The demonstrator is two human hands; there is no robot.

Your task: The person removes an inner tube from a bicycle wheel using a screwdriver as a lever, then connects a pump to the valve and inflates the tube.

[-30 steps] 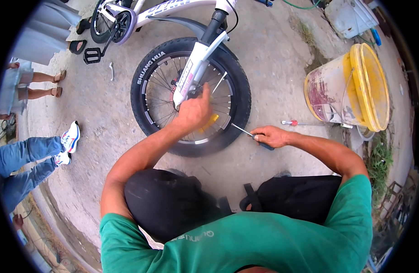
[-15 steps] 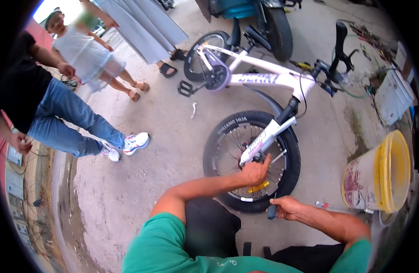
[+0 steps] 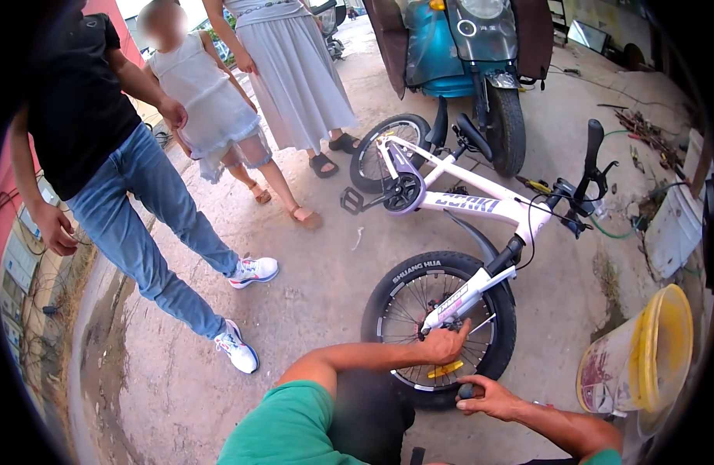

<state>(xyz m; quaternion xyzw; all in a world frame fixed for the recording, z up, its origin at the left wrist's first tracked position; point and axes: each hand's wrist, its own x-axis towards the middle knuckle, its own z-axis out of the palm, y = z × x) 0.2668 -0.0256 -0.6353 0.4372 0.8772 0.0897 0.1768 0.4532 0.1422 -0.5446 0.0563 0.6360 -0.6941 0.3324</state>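
Observation:
A pale pink and white bicycle (image 3: pixel 469 198) lies on its side on the concrete. Its front wheel (image 3: pixel 378 310), with a fat black tyre, is right before me. My left hand (image 3: pixel 445 346) is over the spokes at the lower end of the white fork (image 3: pixel 469 294). Its index finger is stretched out, and the other fingers are mostly hidden. Just beyond the tyre's near edge, my right hand (image 3: pixel 493 399) has its fingers closed round a small dark-handled tool (image 3: pixel 471 390). The tool's working end cannot be made out. A yellow reflector (image 3: pixel 445 370) sits among the spokes between my hands.
A yellow-rimmed bucket (image 3: pixel 632 356) stands at my right. A teal scooter (image 3: pixel 481 62) is parked behind the bicycle. At the left stand a person in jeans (image 3: pixel 132 217), a small person in white (image 3: pixel 206 93) and a person in a grey skirt (image 3: pixel 291 85).
The view has tilted up, so the bicycle and people sit lower in it. My right hand has turned the dark-handled tool. The person in jeans has shifted a foot nearer. My left hand stays at the fork.

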